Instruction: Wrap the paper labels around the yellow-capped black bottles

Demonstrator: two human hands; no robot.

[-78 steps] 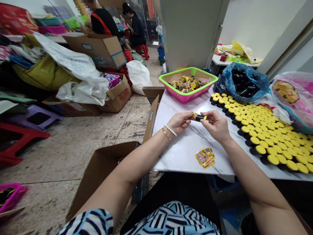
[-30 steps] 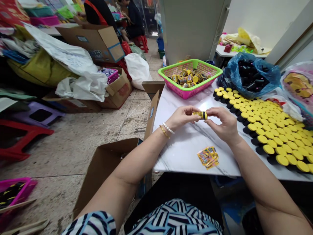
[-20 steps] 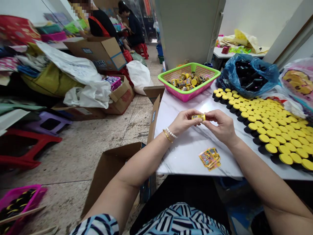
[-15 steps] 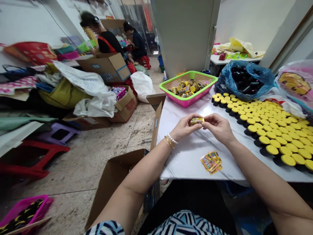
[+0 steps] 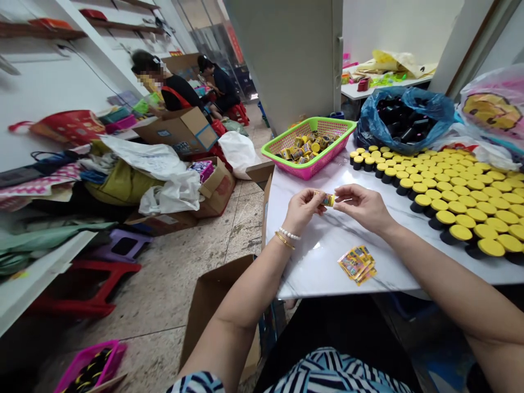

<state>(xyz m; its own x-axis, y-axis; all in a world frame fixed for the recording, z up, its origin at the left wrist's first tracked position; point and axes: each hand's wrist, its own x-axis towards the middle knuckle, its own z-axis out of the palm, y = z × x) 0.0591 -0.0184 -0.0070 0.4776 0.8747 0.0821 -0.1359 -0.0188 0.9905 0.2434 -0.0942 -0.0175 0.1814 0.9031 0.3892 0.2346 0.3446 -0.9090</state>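
Note:
My left hand [image 5: 305,210] pinches a small yellow printed label sleeve [image 5: 328,200] between thumb and fingers, above the white marbled table. Whether anything sits inside the sleeve I cannot tell. Just to its right is my right hand [image 5: 362,207], thumb and forefinger apart at the sleeve's end, with no clear grip on it. A small loose stack of similar yellow printed sleeves [image 5: 357,265] lies flat near the table's front edge, between my forearms.
Beyond my hands, a pink-and-green basket [image 5: 307,173] holds yellow-labelled jars. Rows of black jars with yellow lids [image 5: 465,221] cover the table's right. Behind them stands a blue bag [image 5: 368,117] of black items. An open carton [image 5: 216,295] is below left; two people sit farther back.
My right thumb and forefinger have parted from their pinch at the sleeve's right end. The left hand still holds the sleeve. The camera view has shifted slightly.

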